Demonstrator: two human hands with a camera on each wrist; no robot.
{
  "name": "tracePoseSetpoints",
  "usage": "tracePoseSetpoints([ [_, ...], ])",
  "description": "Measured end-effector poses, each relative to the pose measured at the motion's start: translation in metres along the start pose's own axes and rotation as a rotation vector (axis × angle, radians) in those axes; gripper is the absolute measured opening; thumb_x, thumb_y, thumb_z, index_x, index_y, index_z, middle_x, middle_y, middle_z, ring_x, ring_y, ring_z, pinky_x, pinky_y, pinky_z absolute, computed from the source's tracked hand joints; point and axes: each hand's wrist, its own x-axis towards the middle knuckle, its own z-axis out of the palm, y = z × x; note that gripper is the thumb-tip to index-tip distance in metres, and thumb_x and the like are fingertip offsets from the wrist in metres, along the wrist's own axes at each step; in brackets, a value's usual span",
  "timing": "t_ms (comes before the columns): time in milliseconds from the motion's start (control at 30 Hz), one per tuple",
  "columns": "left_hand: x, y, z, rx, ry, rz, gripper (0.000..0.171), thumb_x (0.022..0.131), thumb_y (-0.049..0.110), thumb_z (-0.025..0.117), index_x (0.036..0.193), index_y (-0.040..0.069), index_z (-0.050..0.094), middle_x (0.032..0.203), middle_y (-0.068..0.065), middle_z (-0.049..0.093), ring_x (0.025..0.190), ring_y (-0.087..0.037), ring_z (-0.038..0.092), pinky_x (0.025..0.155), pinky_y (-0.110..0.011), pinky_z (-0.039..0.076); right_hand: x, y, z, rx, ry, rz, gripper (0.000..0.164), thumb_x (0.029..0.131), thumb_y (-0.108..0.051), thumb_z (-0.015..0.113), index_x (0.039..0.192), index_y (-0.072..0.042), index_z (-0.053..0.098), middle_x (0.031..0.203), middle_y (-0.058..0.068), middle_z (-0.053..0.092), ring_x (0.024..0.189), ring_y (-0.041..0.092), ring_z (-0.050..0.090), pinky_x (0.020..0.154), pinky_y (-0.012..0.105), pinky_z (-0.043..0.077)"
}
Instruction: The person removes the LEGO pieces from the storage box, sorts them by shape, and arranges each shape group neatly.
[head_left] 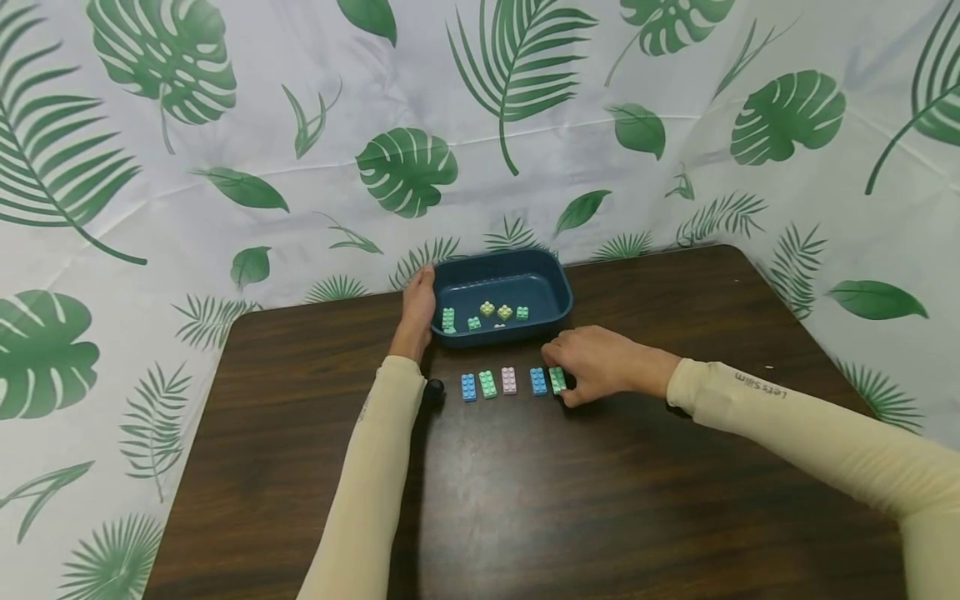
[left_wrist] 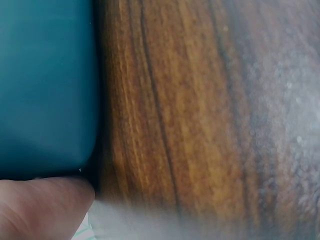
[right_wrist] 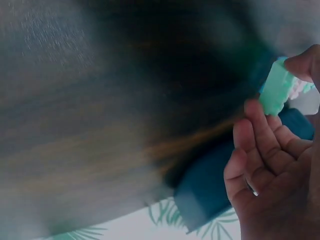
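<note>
In the head view my right hand (head_left: 596, 360) pinches a green toy building brick (head_left: 557, 380) between thumb and fingers, at the right end of a row. The right wrist view shows the same green brick (right_wrist: 276, 89) between the thumb and a fingertip. Beside it in the row lie a blue brick (head_left: 538, 381), a pale pink brick (head_left: 508, 380), a light green brick (head_left: 487, 384) and another blue brick (head_left: 468, 387). My left hand (head_left: 418, 302) holds the left end of a dark blue bin (head_left: 501, 335); a digit (left_wrist: 45, 205) presses its side.
Inside the bin, a light green brick (head_left: 447, 318), smaller green pieces (head_left: 522, 312) and yellow pieces (head_left: 505, 312) lie along the near side. The dark wooden table (head_left: 570, 500) reaches back to a leaf-patterned cloth (head_left: 315, 200).
</note>
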Motion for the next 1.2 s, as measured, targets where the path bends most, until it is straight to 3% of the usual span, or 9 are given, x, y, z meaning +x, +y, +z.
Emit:
tracePoseSetpoints([
  [267,0.000,-0.002,-0.001,0.000,0.006,-0.006,0.061,0.114,0.052,0.036,0.168,0.024,0.032,0.178,0.001,0.024,0.167,-0.023,0.016,0.137,-0.044,0.014,0.000,0.008,0.011,0.033,-0.012,0.041,0.039,0.084,-0.044,0.083,0.107,-0.016,0.067,0.091,-0.002,0.066,0.078,0.013,0.056,0.070,0.037,0.054],
  [600,0.001,0.001,0.001,-0.005,0.012,-0.009,0.060,0.114,0.051,0.036,0.168,0.024,0.032,0.178,0.001,0.024,0.167,-0.022,0.016,0.137,-0.043,0.014,-0.002,0.012,0.016,-0.032,0.038,-0.018,0.041,0.085,-0.040,0.082,0.112,-0.012,0.067,0.099,0.003,0.071,0.088,0.021,0.066,0.081,0.045,0.060],
  [800,0.002,0.001,0.001,-0.011,0.013,-0.002,0.060,0.115,0.050,0.037,0.168,0.023,0.032,0.178,0.000,0.023,0.167,-0.023,0.015,0.138,-0.043,0.013,-0.003,0.011,0.015,-0.080,0.026,-0.037,0.042,0.087,-0.040,0.081,0.114,-0.011,0.068,0.099,0.003,0.072,0.091,0.024,0.068,0.089,0.048,0.059],
  [1067,0.002,0.001,0.000,-0.005,0.016,-0.015,0.058,0.115,0.050,0.036,0.167,0.025,0.033,0.178,0.001,0.024,0.167,-0.023,0.017,0.137,-0.043,0.014,-0.004,0.010,0.011,-0.060,-0.026,-0.032,0.041,0.090,-0.036,0.083,0.115,-0.007,0.067,0.101,0.005,0.072,0.094,0.023,0.068,0.085,0.045,0.061],
  [1200,0.002,0.002,0.001,-0.002,0.014,-0.020,0.059,0.115,0.051,0.036,0.167,0.025,0.034,0.177,0.001,0.025,0.166,-0.022,0.018,0.137,-0.043,0.015,-0.007,0.011,0.008,-0.057,-0.034,-0.020,0.051,0.090,-0.046,0.083,0.119,-0.007,0.067,0.103,0.006,0.072,0.094,0.022,0.068,0.082,0.043,0.061],
])
